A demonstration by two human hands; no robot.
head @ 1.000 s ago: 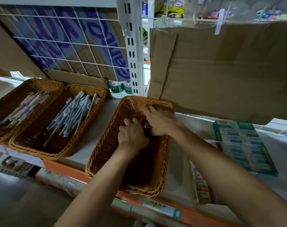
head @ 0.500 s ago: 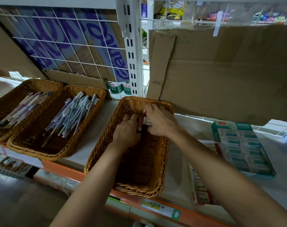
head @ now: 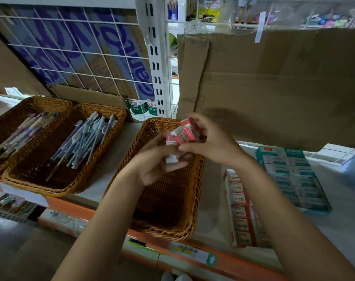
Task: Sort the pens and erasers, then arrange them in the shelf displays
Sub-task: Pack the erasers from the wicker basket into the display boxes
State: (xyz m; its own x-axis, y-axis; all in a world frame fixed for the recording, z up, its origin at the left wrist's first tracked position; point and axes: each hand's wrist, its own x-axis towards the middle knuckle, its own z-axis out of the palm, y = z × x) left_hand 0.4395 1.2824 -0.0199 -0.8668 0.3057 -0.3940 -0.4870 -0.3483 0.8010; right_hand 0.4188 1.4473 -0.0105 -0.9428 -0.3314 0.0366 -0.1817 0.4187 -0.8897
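Shelf (head: 111,159), centre frame: over wicker basket (head: 172,234), left hand (head: 152,165) and right hand (head: 213,142) pinch seemingly light, firm erasers (head: 185,131) by flat faces.

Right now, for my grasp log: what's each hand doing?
Left hand: holding red-and-white erasers.
Right hand: gripping the same erasers.

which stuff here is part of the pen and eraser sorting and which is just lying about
Job: left hand, right hand, small red-and-white erasers they hold, brown wicker basket below them, grey-blue pens in a second wicker basket, teal eraser carton.
Lying about: brown cardboard sheet, green-labelled bottles, white wire grid.
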